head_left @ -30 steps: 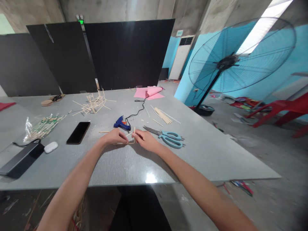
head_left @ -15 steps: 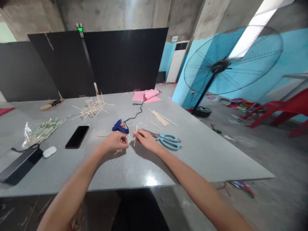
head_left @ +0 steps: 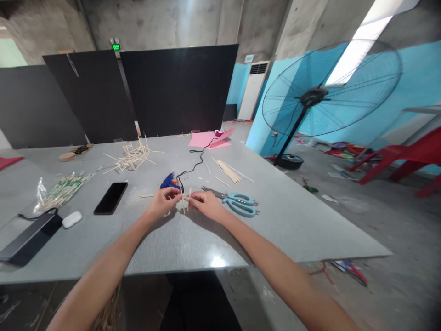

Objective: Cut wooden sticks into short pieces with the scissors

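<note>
My left hand (head_left: 163, 202) pinches a short wooden stick (head_left: 183, 205), held upright near the middle of the table. Close beside it, my right hand (head_left: 206, 203) has its fingers closed on another short stick (head_left: 190, 191). The fingertips of both hands almost meet. Just behind my left hand lies a blue glue gun (head_left: 169, 180) with a black cord. Scissors with light blue handles (head_left: 241, 198) rest right of my right hand, blades toward it.
Loose sticks (head_left: 228, 171) and pink sheets (head_left: 206, 139) lie farther back. A stick structure (head_left: 133, 156), a phone (head_left: 110, 198), a white case (head_left: 72, 219), a black box (head_left: 31, 239) and bagged sticks (head_left: 64, 191) are on the left. A large fan (head_left: 313, 96) stands beyond the table.
My left hand has closed on an upright stick. My right hand has moved slightly left with its stick, bringing the fingertips nearer together. The pink sheet's edge at the back has lifted.
</note>
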A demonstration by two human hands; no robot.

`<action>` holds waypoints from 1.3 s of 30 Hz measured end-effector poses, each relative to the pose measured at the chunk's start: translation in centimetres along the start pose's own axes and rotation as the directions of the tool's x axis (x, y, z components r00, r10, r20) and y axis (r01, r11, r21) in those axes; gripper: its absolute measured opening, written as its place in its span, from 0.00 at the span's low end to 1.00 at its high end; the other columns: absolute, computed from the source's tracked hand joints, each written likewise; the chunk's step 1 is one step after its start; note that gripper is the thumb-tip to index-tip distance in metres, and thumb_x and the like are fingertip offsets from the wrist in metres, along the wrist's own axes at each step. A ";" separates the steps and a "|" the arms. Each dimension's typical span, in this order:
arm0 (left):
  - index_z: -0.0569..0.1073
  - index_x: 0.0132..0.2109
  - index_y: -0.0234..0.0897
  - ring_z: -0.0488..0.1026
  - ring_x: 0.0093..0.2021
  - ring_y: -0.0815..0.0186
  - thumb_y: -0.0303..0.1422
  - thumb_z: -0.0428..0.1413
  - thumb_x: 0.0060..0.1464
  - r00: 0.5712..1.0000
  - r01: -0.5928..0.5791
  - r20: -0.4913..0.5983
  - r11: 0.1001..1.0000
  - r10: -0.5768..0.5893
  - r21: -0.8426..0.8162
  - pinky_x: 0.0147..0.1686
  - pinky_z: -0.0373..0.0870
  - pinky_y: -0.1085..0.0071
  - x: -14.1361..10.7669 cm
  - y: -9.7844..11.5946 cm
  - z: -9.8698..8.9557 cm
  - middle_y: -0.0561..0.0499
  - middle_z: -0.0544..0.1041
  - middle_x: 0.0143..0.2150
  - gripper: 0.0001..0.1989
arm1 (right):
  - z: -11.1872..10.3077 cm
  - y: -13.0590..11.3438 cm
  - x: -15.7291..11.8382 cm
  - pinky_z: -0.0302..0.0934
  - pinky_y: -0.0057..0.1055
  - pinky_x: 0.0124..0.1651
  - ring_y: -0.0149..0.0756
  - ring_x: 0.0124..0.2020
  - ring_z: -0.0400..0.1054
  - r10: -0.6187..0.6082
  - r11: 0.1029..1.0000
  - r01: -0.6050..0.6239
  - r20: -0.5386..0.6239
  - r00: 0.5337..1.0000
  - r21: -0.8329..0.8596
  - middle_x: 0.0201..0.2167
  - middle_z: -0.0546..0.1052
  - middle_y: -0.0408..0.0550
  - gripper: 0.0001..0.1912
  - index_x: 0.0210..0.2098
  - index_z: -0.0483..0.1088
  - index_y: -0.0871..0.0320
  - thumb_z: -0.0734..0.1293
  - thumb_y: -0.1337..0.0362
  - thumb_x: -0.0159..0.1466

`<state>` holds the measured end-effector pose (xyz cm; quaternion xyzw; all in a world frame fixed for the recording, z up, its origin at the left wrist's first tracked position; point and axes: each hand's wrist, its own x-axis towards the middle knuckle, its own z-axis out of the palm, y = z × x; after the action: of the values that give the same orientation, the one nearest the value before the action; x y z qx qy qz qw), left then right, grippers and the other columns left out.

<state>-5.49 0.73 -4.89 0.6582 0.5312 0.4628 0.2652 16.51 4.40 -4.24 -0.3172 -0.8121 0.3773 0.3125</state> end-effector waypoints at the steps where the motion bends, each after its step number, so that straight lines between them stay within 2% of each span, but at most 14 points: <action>1: 0.81 0.42 0.35 0.71 0.30 0.68 0.46 0.62 0.57 1.000 0.002 -0.004 1.000 -0.002 0.015 0.31 0.67 0.71 -0.1 0.1 -0.1 0.48 0.80 0.34 0.17 | 0.1 0.1 0.0 0.58 0.29 0.32 0.32 0.24 0.66 -0.003 1.000 0.003 0.006 1.000 0.004 0.20 0.73 0.43 0.20 0.29 0.77 0.58 0.64 0.53 0.72; 9: 0.81 0.41 0.36 0.73 0.32 0.66 0.41 0.61 0.58 0.994 -0.101 0.057 0.982 0.093 0.158 0.33 0.69 0.70 -0.5 1.5 0.0 0.48 0.81 0.34 0.13 | 0.0 0.3 0.0 0.56 0.30 0.33 0.32 0.24 0.64 -0.103 0.989 0.102 -0.004 0.995 -0.107 0.20 0.72 0.42 0.22 0.28 0.75 0.57 0.63 0.51 0.72; 15: 0.81 0.41 0.36 0.73 0.33 0.66 0.40 0.61 0.60 0.996 -0.082 0.057 0.986 0.075 0.148 0.34 0.70 0.69 -0.4 1.7 -0.1 0.46 0.83 0.37 0.12 | -0.1 0.4 -0.1 0.55 0.29 0.33 0.31 0.23 0.63 -0.166 0.972 0.166 0.013 0.986 -0.166 0.20 0.72 0.41 0.20 0.28 0.76 0.56 0.63 0.54 0.73; 30: 0.82 0.41 0.38 0.73 0.33 0.66 0.41 0.60 0.61 0.994 -0.050 0.100 0.990 0.037 0.129 0.34 0.69 0.69 -0.2 1.8 0.2 0.47 0.82 0.38 0.12 | 0.2 1.2 0.2 0.54 0.31 0.35 0.32 0.24 0.64 -0.226 0.925 0.221 0.019 0.974 -0.309 0.24 0.76 0.43 0.21 0.30 0.76 0.55 0.61 0.53 0.75; 34: 0.80 0.42 0.38 0.74 0.36 0.65 0.40 0.59 0.61 0.994 -0.085 0.085 0.981 0.072 0.174 0.35 0.69 0.69 -0.3 2.6 -0.3 0.47 0.82 0.38 0.10 | 0.1 0.7 0.0 0.54 0.31 0.34 0.32 0.24 0.63 -0.200 0.944 0.193 0.002 0.980 -0.267 0.23 0.75 0.43 0.21 0.29 0.76 0.56 0.62 0.53 0.74; 37: 0.79 0.44 0.39 0.74 0.37 0.64 0.39 0.58 0.61 0.997 -0.078 0.032 0.973 0.073 0.219 0.34 0.68 0.70 -0.6 3.8 -1.0 0.48 0.81 0.38 0.10 | -0.3 0.4 0.0 0.55 0.30 0.34 0.31 0.24 0.63 -0.166 0.972 0.150 -0.077 0.983 -0.181 0.23 0.74 0.42 0.21 0.28 0.75 0.56 0.63 0.53 0.73; 39: 0.79 0.43 0.39 0.73 0.34 0.65 0.38 0.57 0.61 0.995 -0.079 0.075 0.964 0.062 0.254 0.34 0.67 0.69 -0.9 4.4 -1.4 0.48 0.80 0.36 0.10 | -0.5 0.3 0.0 0.55 0.30 0.34 0.31 0.24 0.63 -0.149 0.981 0.131 -0.127 0.981 -0.144 0.22 0.74 0.42 0.21 0.28 0.74 0.56 0.63 0.54 0.73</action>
<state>-4.77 -1.66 -0.84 0.7204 0.5538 0.3773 0.1787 16.94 4.79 -4.25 -0.3047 -0.8325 0.2758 0.3714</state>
